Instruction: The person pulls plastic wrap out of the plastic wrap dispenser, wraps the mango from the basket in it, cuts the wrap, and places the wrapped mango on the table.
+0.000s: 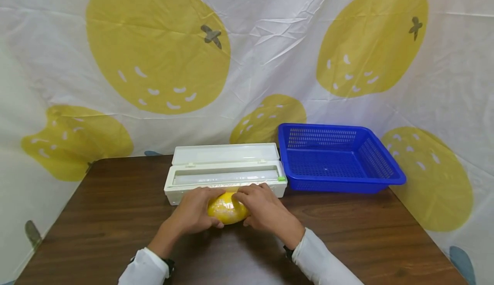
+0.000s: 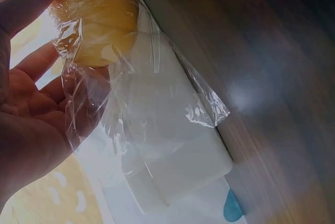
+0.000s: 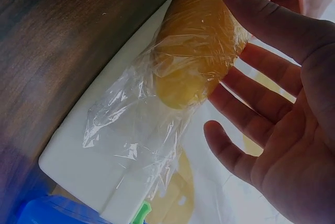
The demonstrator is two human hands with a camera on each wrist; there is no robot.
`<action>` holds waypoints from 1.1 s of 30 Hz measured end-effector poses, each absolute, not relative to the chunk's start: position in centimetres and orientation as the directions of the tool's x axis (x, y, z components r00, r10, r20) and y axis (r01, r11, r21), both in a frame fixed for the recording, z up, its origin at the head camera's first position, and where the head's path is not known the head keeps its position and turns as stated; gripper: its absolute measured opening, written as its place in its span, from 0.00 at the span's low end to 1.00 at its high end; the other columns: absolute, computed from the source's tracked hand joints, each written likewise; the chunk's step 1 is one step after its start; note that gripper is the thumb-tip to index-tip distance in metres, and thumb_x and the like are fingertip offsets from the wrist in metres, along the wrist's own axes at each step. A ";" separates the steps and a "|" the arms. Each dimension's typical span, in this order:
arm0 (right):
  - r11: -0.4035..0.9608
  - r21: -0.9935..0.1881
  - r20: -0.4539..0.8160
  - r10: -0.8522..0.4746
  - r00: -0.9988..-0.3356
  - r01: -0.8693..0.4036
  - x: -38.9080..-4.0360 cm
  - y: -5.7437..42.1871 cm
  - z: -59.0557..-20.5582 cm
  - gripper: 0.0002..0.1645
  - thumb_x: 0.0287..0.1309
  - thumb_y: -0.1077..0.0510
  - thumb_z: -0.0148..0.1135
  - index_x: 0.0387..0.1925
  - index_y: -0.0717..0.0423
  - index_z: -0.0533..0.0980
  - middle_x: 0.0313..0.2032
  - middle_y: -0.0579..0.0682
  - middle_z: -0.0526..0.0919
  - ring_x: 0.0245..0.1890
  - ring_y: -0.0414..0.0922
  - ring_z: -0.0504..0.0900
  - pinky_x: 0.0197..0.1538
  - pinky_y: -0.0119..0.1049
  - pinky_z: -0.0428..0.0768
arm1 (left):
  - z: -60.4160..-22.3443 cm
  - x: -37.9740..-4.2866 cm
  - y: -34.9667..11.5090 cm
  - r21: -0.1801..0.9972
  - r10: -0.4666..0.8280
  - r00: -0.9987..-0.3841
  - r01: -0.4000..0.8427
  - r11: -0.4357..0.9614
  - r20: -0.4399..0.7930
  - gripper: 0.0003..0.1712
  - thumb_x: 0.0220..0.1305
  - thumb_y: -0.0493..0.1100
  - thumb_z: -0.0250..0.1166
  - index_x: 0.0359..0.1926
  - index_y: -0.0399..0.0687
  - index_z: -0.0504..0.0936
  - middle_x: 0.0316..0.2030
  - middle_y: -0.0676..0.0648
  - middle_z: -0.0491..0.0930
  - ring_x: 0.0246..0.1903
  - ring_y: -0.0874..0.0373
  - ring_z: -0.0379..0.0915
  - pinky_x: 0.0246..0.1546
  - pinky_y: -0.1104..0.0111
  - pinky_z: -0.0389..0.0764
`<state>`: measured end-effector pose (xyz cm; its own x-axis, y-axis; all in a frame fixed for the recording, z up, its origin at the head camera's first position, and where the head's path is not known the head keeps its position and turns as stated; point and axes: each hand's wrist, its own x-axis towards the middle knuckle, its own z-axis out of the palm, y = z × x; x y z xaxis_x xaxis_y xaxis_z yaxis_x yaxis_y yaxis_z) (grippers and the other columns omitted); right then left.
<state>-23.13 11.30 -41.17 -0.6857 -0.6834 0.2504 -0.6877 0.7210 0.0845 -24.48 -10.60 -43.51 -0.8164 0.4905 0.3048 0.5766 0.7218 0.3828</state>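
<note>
Between both hands, in front of a white cling wrap box, is an oblong yellow fruit (image 1: pixel 227 208) covered in clear plastic wrap. My left hand (image 1: pixel 196 210) grips its left end, thumb on the near side and fingers behind. From the right, my right hand (image 1: pixel 264 211) holds the other end with thumb and fingers around it. Loose plastic film (image 2: pixel 157 98) trails off the fruit in the left wrist view. More crumpled film (image 3: pixel 123 114) sticks out past its other end in the right wrist view, overlapping the box (image 3: pixel 78 156).
The cling wrap box (image 1: pixel 225 165) stands with its lid raised at the back, a roll (image 1: pixel 227 177) inside and a green slider (image 1: pixel 281 178) at its right end. Right of it sits a blue perforated basket (image 1: pixel 343 180). A fruit-printed cloth (image 1: pixel 262 62) hangs behind the brown table (image 1: pixel 108 216).
</note>
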 end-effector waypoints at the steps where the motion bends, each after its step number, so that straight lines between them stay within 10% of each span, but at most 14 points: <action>1: 0.721 0.088 0.252 -0.683 -0.685 -0.687 -23.1 11.3 -41.2 0.39 0.29 0.48 0.85 0.49 0.46 0.79 0.47 0.45 0.85 0.47 0.46 0.80 0.48 0.46 0.76 | -43.5 -24.5 -10.6 0.390 0.491 -0.816 0.577 0.718 0.304 0.45 0.29 0.52 0.85 0.55 0.47 0.83 0.45 0.49 0.87 0.43 0.55 0.77 0.47 0.53 0.79; 33: 0.733 0.095 0.240 -0.674 -0.699 -0.674 -23.8 11.3 -42.1 0.42 0.28 0.50 0.85 0.52 0.47 0.79 0.50 0.44 0.84 0.49 0.45 0.79 0.45 0.45 0.77 | -43.8 -24.6 -11.0 0.408 0.538 -0.784 0.621 0.669 0.310 0.38 0.38 0.52 0.81 0.54 0.48 0.83 0.39 0.54 0.86 0.34 0.60 0.74 0.39 0.59 0.77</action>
<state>-23.82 11.26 -42.06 -0.6990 -0.6738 0.2396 -0.6738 0.7328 0.0948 -24.62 -10.96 -43.81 -0.7840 0.5377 0.3103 0.6207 0.6694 0.4083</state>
